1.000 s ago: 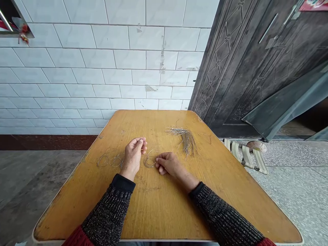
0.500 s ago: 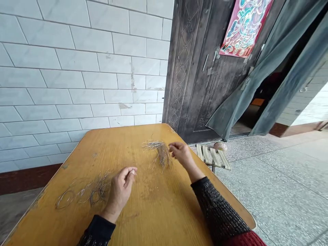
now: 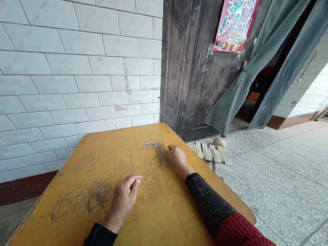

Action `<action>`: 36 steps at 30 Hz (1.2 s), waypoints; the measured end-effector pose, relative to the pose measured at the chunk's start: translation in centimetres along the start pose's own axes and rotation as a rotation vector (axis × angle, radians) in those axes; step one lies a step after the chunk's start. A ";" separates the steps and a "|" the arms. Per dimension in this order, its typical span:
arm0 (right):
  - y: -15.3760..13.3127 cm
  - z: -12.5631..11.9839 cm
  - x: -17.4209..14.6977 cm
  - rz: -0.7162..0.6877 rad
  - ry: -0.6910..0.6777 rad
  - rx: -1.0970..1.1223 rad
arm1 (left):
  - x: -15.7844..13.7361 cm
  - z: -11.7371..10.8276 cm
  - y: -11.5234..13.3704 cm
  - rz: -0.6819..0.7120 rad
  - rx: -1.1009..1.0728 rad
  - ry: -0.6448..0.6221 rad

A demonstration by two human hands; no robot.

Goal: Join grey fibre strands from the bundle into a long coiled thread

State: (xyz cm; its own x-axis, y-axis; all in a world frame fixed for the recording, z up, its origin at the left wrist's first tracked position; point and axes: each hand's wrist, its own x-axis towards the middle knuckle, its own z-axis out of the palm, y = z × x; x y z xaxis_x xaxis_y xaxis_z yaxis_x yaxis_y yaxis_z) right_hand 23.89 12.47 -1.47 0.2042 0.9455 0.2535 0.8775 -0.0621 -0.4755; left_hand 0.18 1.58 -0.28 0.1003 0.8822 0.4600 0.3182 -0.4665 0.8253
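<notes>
Currently, my right hand (image 3: 177,157) is at the right-hand edge of the wire bundle (image 3: 161,155), which lies fanned out on the far part of the desk (image 3: 164,208). I judge the step in hand to be the selection of a strand. The fingers are curled toward the wires; whether they pinch one, I cannot tell.

My left hand (image 3: 124,196) is poised nearer to me, thumb and forefinger pressed together. No wire is discernible between the tips. Beside it, to the left, lie loose wire loops (image 3: 100,194), tangled in part and well apart from the bundle.

In my judgement, the next move calls for a fine fingertip pinch on a single strand and a gentle draw, as the crossed ends could drag neighbours along.

Noted limits: the right thumb is mostly out of sight, and contact with the bundle is unconfirmed. Single strands are too thin to count or trace. My left cuff (image 3: 102,235) and right sleeve (image 3: 210,205) run off the lower edge.
</notes>
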 end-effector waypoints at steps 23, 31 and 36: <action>0.2 -0.6 -0.3 -0.077 0.108 -0.098 | -0.1 0.1 -0.7 0.171 0.309 -0.037; 0.5 -0.3 1.5 -0.034 0.000 -0.129 | 0.0 0.1 -1.3 0.227 0.384 -0.040; 0.1 -0.8 5.1 -0.076 -0.096 -0.172 | -0.1 0.2 -1.3 0.269 0.422 -0.036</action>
State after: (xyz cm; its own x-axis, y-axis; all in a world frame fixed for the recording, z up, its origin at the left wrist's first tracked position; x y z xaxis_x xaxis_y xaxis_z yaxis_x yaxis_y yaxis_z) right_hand 25.32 17.07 0.46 0.0996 0.9751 0.1980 0.9518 -0.0353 -0.3047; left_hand -0.02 2.07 -1.48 0.2613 0.7393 0.6206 0.6298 -0.6178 0.4708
